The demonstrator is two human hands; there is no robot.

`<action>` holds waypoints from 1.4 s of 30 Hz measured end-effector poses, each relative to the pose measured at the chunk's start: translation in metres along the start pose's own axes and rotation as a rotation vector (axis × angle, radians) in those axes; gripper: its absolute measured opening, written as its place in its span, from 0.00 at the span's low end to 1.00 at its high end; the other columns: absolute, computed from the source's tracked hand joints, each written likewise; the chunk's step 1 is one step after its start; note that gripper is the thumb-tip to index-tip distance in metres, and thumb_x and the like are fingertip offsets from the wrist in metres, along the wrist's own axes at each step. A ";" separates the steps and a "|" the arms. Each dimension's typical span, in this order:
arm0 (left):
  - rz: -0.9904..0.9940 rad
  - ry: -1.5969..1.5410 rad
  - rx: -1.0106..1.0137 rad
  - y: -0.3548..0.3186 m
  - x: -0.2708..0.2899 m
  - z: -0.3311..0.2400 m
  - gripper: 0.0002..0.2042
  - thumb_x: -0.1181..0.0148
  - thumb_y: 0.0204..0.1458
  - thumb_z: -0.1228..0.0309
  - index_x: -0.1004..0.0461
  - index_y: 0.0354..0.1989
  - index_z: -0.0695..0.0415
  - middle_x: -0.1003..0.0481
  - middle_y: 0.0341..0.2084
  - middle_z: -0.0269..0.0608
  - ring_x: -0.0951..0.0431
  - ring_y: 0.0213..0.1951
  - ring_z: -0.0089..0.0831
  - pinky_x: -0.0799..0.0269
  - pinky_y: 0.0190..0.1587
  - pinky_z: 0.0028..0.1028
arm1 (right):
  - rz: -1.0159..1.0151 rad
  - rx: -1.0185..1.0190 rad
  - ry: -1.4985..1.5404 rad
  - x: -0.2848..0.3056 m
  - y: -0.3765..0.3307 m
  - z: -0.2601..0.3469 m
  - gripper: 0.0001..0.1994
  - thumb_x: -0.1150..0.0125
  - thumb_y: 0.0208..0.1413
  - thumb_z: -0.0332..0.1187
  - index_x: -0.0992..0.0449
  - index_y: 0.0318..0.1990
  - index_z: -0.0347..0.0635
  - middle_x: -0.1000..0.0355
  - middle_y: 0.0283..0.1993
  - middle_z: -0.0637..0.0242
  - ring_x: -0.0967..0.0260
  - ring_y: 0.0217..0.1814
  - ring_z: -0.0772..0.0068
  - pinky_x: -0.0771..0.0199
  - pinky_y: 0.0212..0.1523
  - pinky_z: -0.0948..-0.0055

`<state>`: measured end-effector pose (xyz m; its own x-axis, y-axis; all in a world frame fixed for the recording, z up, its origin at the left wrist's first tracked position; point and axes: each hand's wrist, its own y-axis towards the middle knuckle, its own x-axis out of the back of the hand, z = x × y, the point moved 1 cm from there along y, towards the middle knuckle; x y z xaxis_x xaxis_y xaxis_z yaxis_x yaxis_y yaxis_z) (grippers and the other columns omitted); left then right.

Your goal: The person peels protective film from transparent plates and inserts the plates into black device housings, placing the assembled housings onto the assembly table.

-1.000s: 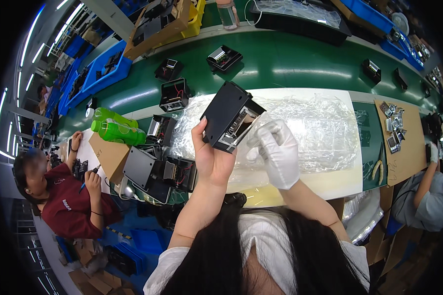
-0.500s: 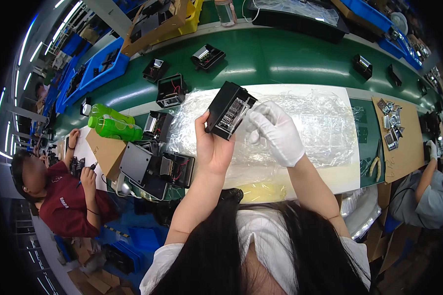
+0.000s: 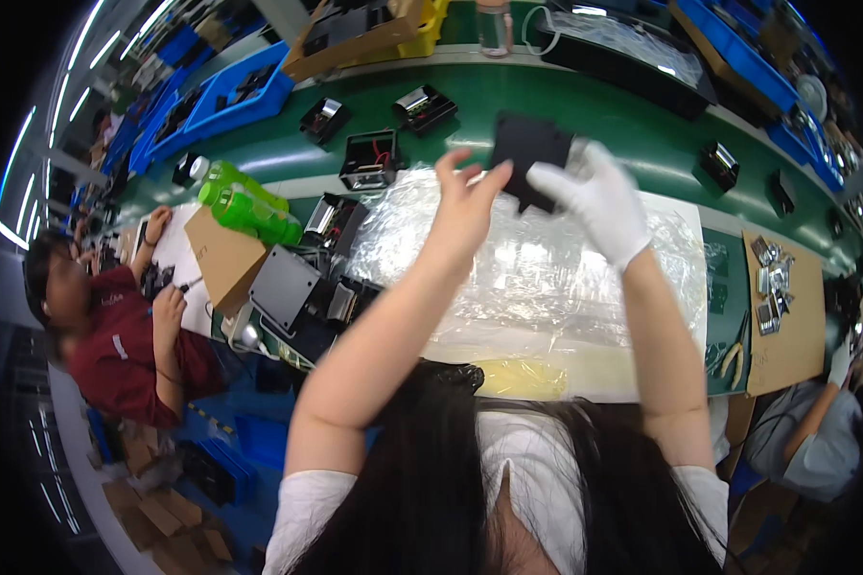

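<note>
Black plastic housing [image 3: 530, 153] now sits higher and further out over the green belt [image 3: 585, 105] than a second ago, turned flat side towards the camera; bare left hand [image 3: 465, 206] pinches its left edge with fingers half open; white-gloved right hand [image 3: 599, 196] grips the right edge, so the part looks carried forward rather than worked on above the clear plastic sheet [image 3: 537, 278]

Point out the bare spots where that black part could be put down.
Free: green belt between the open black box and small module; clear plastic sheet beneath the black part. Crowded: the stacked housings beside the green bottles.
</note>
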<state>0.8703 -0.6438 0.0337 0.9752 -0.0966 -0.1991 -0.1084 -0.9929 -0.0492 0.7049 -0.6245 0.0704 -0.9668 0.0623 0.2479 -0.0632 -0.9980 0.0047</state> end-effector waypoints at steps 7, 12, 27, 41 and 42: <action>0.259 2.110 -0.137 0.104 0.099 -0.060 0.31 0.32 0.46 0.62 0.36 0.58 0.59 0.25 0.45 0.46 0.23 0.46 0.50 0.26 0.46 0.40 | -0.055 0.012 -1.086 0.060 0.103 -0.010 0.22 0.38 0.50 0.46 0.26 0.47 0.39 0.21 0.43 0.55 0.23 0.41 0.52 0.24 0.45 0.63; 0.211 1.813 0.479 0.143 0.149 -0.047 0.53 0.35 0.39 0.35 0.41 0.61 0.72 0.25 0.48 0.55 0.23 0.49 0.48 0.27 0.50 0.39 | -0.160 0.007 -1.447 0.077 0.132 -0.053 0.14 0.41 0.52 0.34 0.30 0.45 0.41 0.22 0.38 0.55 0.23 0.40 0.49 0.25 0.43 0.57; -0.223 1.510 -0.126 0.249 0.202 -0.022 0.18 0.44 0.50 0.69 0.26 0.50 0.61 0.24 0.44 0.53 0.23 0.43 0.51 0.26 0.46 0.40 | 0.150 0.170 -1.316 -0.006 0.160 -0.033 0.09 0.45 0.53 0.32 0.27 0.38 0.37 0.23 0.39 0.53 0.26 0.41 0.46 0.26 0.43 0.57; -0.351 1.798 0.345 0.255 0.314 -0.004 0.21 0.52 0.50 0.83 0.31 0.55 0.67 0.41 0.60 0.62 0.28 0.50 0.60 0.33 0.59 0.48 | 0.668 0.516 -1.077 -0.207 0.239 -0.018 0.12 0.48 0.55 0.30 0.23 0.45 0.42 0.29 0.52 0.60 0.27 0.46 0.50 0.27 0.50 0.58; -0.359 1.799 0.356 0.254 0.318 -0.005 0.21 0.52 0.50 0.83 0.31 0.55 0.67 0.41 0.60 0.62 0.28 0.50 0.60 0.33 0.59 0.48 | 0.612 0.429 -0.996 -0.208 0.237 -0.014 0.12 0.48 0.55 0.29 0.23 0.44 0.42 0.29 0.52 0.60 0.27 0.45 0.50 0.27 0.50 0.59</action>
<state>1.1543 -0.9267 -0.0377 -0.0591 -0.0967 0.9936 0.3230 -0.9436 -0.0726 0.8877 -0.8733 0.0061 -0.1889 -0.2623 0.9463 0.5986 -0.7947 -0.1008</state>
